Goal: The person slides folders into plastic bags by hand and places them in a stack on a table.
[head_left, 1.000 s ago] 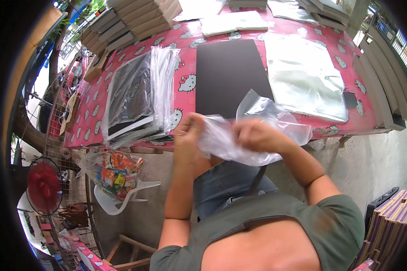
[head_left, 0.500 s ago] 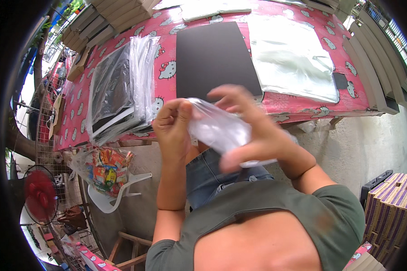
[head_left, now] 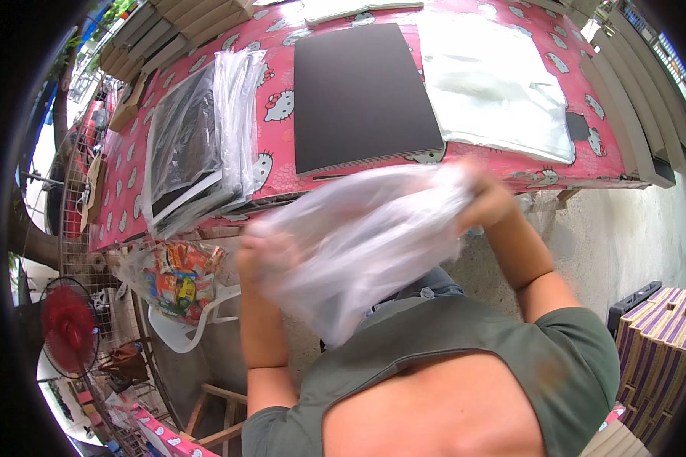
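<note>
A clear plastic bag is stretched out in front of my body, blurred by motion. My left hand is closed on its left end, and my right hand grips its upper right end. Just beyond the bag, a black flat board or sheet stack lies on the table's near edge. Black sheets in clear plastic sleeves are piled to its left. To its right is a stack of flat, clear-white plastic bags, with a small dark piece showing at its right side.
The table has a pink cartoon-print cover. Cardboard pieces are stacked far left, more along the right edge. A white chair bears a bag of colourful packets. A red fan stands left, stacked boxes lower right.
The bag, bunched between my hands before, is now spread wide. My right hand has moved right and taken hold of it; my left hand has moved down and left.
</note>
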`<control>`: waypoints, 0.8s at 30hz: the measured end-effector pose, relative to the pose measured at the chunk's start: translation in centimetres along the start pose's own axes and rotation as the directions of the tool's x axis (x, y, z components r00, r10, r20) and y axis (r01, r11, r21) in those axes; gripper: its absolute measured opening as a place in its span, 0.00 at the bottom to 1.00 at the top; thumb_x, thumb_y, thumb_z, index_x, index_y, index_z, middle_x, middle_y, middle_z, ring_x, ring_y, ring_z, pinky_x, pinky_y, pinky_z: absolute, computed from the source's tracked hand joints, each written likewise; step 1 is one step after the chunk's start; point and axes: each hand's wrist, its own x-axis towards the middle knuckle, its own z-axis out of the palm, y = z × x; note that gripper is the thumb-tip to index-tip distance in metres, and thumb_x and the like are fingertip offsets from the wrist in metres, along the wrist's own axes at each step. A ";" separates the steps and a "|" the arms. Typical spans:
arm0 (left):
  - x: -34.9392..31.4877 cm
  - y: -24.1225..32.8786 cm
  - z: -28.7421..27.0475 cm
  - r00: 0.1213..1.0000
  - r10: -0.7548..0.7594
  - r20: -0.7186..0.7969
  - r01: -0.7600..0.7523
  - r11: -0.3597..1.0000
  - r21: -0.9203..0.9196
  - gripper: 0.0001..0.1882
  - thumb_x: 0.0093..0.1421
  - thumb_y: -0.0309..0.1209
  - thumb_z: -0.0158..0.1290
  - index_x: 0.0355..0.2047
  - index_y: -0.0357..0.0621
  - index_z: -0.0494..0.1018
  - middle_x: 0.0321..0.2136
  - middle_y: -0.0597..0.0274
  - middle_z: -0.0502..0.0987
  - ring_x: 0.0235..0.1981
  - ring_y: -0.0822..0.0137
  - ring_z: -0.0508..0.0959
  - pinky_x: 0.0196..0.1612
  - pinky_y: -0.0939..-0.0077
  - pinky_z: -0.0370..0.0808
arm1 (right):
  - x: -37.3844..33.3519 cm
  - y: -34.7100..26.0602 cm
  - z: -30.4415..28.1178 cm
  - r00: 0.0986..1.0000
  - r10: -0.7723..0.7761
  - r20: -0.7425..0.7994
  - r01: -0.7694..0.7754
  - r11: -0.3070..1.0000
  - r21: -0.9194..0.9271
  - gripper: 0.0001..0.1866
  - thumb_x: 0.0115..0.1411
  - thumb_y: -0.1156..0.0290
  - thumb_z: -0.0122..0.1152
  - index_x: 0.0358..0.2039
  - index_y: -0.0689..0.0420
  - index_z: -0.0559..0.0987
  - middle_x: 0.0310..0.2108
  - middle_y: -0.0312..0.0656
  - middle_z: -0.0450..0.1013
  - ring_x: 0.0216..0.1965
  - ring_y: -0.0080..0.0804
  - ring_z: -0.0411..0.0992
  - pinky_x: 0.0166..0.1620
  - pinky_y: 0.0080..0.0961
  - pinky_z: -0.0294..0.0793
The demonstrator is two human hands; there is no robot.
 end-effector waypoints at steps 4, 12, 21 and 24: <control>1.7 0.3 1.3 0.955 0.199 0.220 -0.202 0.979 -0.007 0.12 0.49 0.37 0.55 0.19 0.41 0.72 0.16 0.69 0.70 0.14 0.72 0.67 0.17 0.75 0.65 | -0.1 1.3 0.9 0.942 0.318 -0.107 -0.284 0.926 0.248 0.17 0.53 0.59 0.56 0.34 0.61 0.74 0.30 0.40 0.73 0.29 0.32 0.71 0.33 0.27 0.70; 0.3 2.3 1.0 0.985 0.165 0.055 -0.170 0.978 0.119 0.13 0.47 0.38 0.56 0.19 0.40 0.72 0.17 0.68 0.71 0.16 0.71 0.68 0.20 0.73 0.66 | 1.5 3.7 0.0 0.878 0.447 0.172 -0.400 0.881 -0.253 0.15 0.50 0.62 0.59 0.33 0.61 0.75 0.28 0.40 0.73 0.27 0.30 0.71 0.32 0.25 0.70; 1.3 1.4 0.3 0.916 0.402 -0.016 -0.381 0.853 -0.356 0.13 0.45 0.38 0.58 0.19 0.40 0.72 0.18 0.67 0.72 0.18 0.71 0.69 0.24 0.71 0.68 | 0.2 2.3 -1.6 0.872 0.390 0.295 -0.297 0.902 -0.315 0.12 0.47 0.67 0.63 0.29 0.62 0.76 0.22 0.37 0.73 0.22 0.26 0.70 0.29 0.23 0.70; 1.4 1.7 0.3 0.916 0.394 -0.078 -0.396 0.851 -0.346 0.14 0.44 0.39 0.58 0.19 0.40 0.72 0.18 0.67 0.72 0.19 0.70 0.69 0.25 0.70 0.68 | -1.7 2.8 -1.2 0.912 0.392 -0.118 -0.381 0.918 0.107 0.09 0.46 0.73 0.63 0.29 0.63 0.77 0.22 0.37 0.73 0.24 0.22 0.69 0.31 0.22 0.69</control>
